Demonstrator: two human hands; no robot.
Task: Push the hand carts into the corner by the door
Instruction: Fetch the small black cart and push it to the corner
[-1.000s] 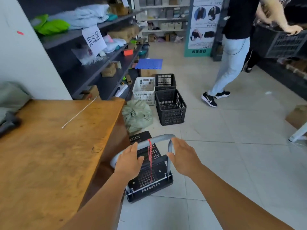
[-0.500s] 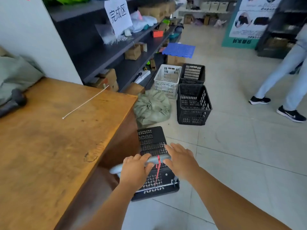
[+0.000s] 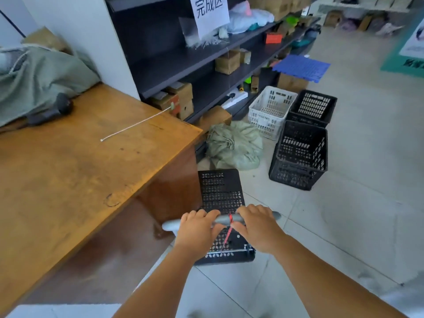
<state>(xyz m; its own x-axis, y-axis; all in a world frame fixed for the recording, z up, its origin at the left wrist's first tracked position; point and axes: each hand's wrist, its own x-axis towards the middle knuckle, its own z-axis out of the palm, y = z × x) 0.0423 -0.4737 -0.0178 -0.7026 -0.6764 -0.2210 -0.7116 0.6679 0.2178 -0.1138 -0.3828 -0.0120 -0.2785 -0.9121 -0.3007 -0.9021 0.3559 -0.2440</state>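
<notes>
A hand cart with a black perforated platform (image 3: 220,191) stands on the tiled floor right beside the wooden desk's corner. Its grey handle bar (image 3: 223,219) carries a red string that hangs down over the platform. My left hand (image 3: 197,232) grips the bar left of the string. My right hand (image 3: 258,227) grips it right of the string. Both hands cover most of the bar; only its rounded ends show. No door is in sight.
The wooden desk (image 3: 75,171) fills the left. Ahead of the cart lie a green sack (image 3: 234,145), a black crate (image 3: 300,154), a white crate (image 3: 270,111) and another black crate (image 3: 313,106). Dark shelving (image 3: 206,65) runs along the left. Open tiles lie to the right.
My hands closed fully on the handle bar. The cart rolled forward along the desk toward the sack and crates. The person who walked at the right is out of view.
</notes>
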